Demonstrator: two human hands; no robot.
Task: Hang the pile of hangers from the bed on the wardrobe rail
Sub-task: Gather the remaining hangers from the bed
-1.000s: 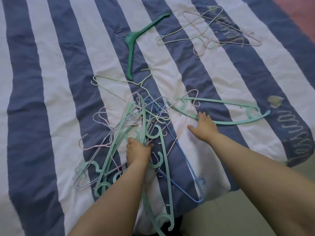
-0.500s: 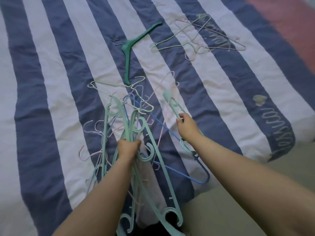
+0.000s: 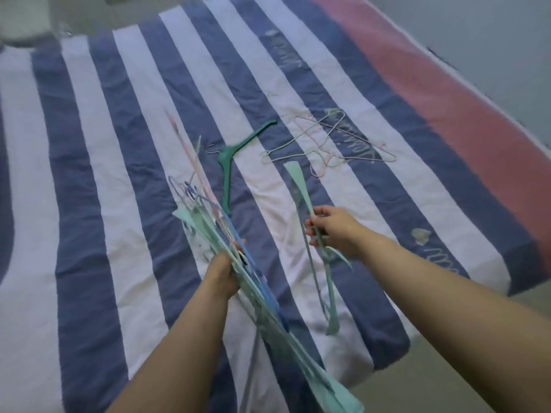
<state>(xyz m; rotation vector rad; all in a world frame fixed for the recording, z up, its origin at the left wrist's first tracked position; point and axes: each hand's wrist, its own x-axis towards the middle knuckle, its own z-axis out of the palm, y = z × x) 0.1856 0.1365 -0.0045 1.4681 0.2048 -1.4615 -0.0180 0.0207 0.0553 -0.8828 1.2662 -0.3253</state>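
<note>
My left hand [image 3: 222, 275] is clenched around a bundle of hangers [image 3: 235, 257], lifted clear of the bed [image 3: 89, 204]. The bundle is a mix of mint, blue and pink pieces, blurred; its upper ends fan out above my fist and its lower ends run down toward the bottom edge of the view, crossing in front of my left forearm.

My right hand [image 3: 334, 231] grips a single mint hanger [image 3: 301, 192], fingers [image 3: 311, 226] curled round its middle. It stands roughly upright, one end above my hand and the other hanging below it over the bed's near edge. The two hands are apart, the mint hanger not touching the bundle.

More hangers lie on the striped blue-and-white cover beyond my hands. A dark green hanger [image 3: 229, 162] lies flat near the middle, its metal hook pointing left. To its right, a loose cluster of thin wire hangers [image 3: 331, 144] in pale colours lies tangled together, well apart from both hands.

A pink band [image 3: 447, 93] runs along the bed's right side. Floor [image 3: 417, 383] shows past the near corner. The wardrobe rail is out of view.
</note>
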